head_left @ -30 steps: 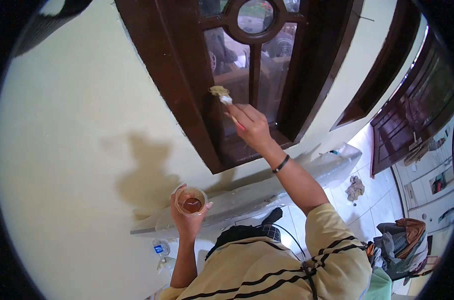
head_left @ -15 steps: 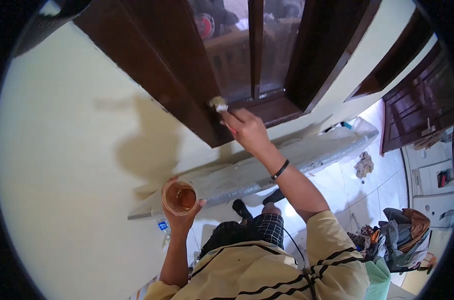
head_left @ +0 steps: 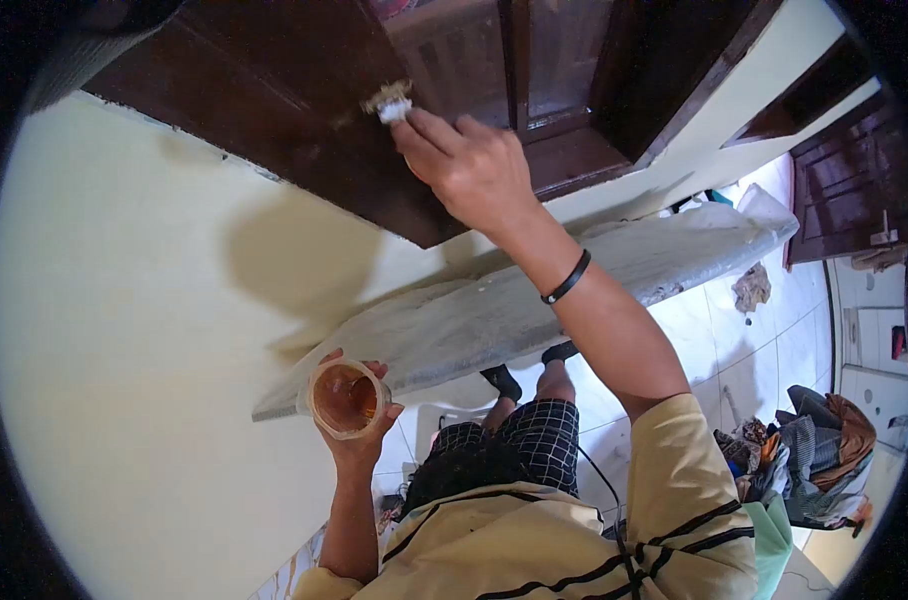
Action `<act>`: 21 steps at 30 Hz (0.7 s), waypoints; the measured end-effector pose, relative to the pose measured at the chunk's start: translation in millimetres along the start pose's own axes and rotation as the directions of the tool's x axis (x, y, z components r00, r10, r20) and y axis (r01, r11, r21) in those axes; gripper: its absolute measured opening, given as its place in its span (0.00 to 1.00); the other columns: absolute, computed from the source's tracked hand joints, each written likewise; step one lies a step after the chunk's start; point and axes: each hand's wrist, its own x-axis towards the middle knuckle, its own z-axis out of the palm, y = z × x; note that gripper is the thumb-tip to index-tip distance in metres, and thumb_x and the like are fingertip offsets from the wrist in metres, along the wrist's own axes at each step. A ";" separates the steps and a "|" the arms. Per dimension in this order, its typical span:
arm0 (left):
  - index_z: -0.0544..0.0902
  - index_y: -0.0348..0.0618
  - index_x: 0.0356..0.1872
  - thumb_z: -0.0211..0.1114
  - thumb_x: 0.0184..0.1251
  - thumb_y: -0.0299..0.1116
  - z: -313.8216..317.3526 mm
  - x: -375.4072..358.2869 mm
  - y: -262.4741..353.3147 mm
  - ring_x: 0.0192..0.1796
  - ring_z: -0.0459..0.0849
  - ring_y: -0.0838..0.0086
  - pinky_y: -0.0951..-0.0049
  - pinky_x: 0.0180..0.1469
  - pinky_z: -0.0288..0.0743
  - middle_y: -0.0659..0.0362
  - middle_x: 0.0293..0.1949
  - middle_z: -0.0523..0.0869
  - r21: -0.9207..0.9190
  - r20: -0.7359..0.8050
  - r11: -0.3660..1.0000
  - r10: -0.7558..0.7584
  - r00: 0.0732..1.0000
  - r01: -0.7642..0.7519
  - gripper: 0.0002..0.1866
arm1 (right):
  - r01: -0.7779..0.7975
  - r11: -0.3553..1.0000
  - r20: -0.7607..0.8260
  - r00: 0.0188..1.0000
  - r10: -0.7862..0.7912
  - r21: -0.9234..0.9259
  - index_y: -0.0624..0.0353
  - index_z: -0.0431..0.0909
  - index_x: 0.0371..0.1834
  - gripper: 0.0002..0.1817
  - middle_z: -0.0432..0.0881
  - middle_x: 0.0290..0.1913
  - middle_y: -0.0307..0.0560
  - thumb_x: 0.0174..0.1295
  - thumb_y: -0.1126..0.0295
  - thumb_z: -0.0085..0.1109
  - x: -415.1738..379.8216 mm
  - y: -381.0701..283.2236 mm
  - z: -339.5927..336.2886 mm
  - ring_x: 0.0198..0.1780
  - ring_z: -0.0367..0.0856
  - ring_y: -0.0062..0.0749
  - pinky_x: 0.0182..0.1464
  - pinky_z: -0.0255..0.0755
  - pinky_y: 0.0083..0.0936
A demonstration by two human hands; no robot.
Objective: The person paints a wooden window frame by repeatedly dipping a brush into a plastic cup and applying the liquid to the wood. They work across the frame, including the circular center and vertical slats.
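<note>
My left hand (head_left: pixel 357 440) is wrapped round a clear plastic cup (head_left: pixel 342 400) with brownish liquid in it, held upright near the cream wall. In my right hand (head_left: pixel 466 168) is a paintbrush (head_left: pixel 392 104), gripped near its white collar. Its pale bristles touch or nearly touch the dark brown window frame (head_left: pixel 294 110), left of the glass pane (head_left: pixel 454 75). A black band is round my right wrist.
A long board wrapped in plastic (head_left: pixel 534 290) lies below the window along the cream wall (head_left: pixel 124 330). Clothes (head_left: pixel 814 455) are heaped at the right. A crumpled cloth (head_left: pixel 752 288) lies on the tiled floor near a brown door (head_left: pixel 854 185).
My right hand has moved up and left along the frame with the brush. My left hand still holds the cup, now tipped slightly differently. The view has shifted.
</note>
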 end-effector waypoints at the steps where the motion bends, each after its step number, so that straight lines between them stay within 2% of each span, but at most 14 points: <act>1: 0.61 0.39 0.71 0.89 0.43 0.38 -0.1 -0.8 0.1 0.56 0.84 0.64 0.60 0.64 0.78 0.54 0.51 0.84 -0.008 -0.007 1.000 0.002 1.000 -0.002 0.55 | 0.021 1.000 -0.053 0.998 -0.021 -0.009 0.54 0.84 0.46 0.15 0.84 0.44 0.38 0.53 0.69 0.61 9.9 1.7 -1.4 0.26 0.80 0.34 0.23 0.77 0.29; 5: 0.62 0.45 0.72 0.87 0.45 0.45 -1.2 -2.4 3.3 0.54 0.83 0.66 0.52 0.64 0.80 0.54 0.49 0.81 0.057 -0.003 0.998 0.018 1.000 -0.018 0.54 | 0.110 0.990 -0.262 0.957 -0.128 -0.083 0.51 0.85 0.45 0.15 0.85 0.46 0.35 0.53 0.70 0.63 51.9 7.6 -14.1 0.24 0.77 0.29 0.22 0.75 0.24; 7: 0.62 0.45 0.72 0.87 0.44 0.44 -1.3 -3.2 4.5 0.54 0.83 0.66 0.52 0.64 0.80 0.54 0.50 0.81 0.038 -0.010 0.999 0.012 1.000 -0.012 0.54 | 0.138 0.984 -0.395 0.903 -0.172 -0.114 0.50 0.85 0.46 0.16 0.85 0.48 0.34 0.52 0.70 0.63 63.0 5.7 -15.1 0.24 0.76 0.28 0.22 0.74 0.23; 10: 0.62 0.45 0.72 0.87 0.44 0.44 -2.9 -4.4 3.8 0.55 0.82 0.66 0.52 0.64 0.80 0.54 0.50 0.81 0.033 -0.003 0.999 0.001 1.000 -0.001 0.55 | 0.082 0.988 -0.361 0.924 -0.124 -0.130 0.48 0.86 0.50 0.17 0.87 0.50 0.32 0.55 0.70 0.68 53.5 2.8 -8.5 0.25 0.76 0.23 0.26 0.74 0.21; 14: 0.60 0.39 0.72 0.88 0.44 0.37 -1.7 -3.4 6.2 0.56 0.84 0.64 0.59 0.65 0.77 0.55 0.50 0.84 -0.042 0.011 0.999 0.028 1.000 -0.027 0.55 | 0.019 0.995 -0.069 0.997 -0.025 -0.094 0.52 0.85 0.48 0.15 0.87 0.48 0.35 0.56 0.69 0.68 0.2 2.9 4.4 0.26 0.79 0.27 0.27 0.76 0.25; 19: 0.61 0.39 0.71 0.88 0.44 0.37 -4.2 -3.2 5.2 0.56 0.84 0.65 0.59 0.65 0.78 0.54 0.50 0.84 -0.059 -0.002 0.997 0.041 0.999 -0.041 0.54 | -0.134 0.991 0.231 0.964 0.134 -0.016 0.54 0.84 0.45 0.13 0.87 0.45 0.40 0.56 0.69 0.67 -41.3 -9.1 5.8 0.30 0.85 0.34 0.29 0.79 0.30; 21: 0.61 0.39 0.71 0.88 0.45 0.36 -5.4 -2.0 5.3 0.56 0.84 0.65 0.59 0.65 0.77 0.54 0.50 0.84 -0.066 -0.002 0.996 0.053 0.999 -0.053 0.54 | -0.104 0.994 0.185 0.977 0.105 -0.011 0.53 0.84 0.45 0.13 0.88 0.45 0.41 0.56 0.70 0.67 -19.8 -9.4 -3.4 0.31 0.86 0.35 0.29 0.79 0.30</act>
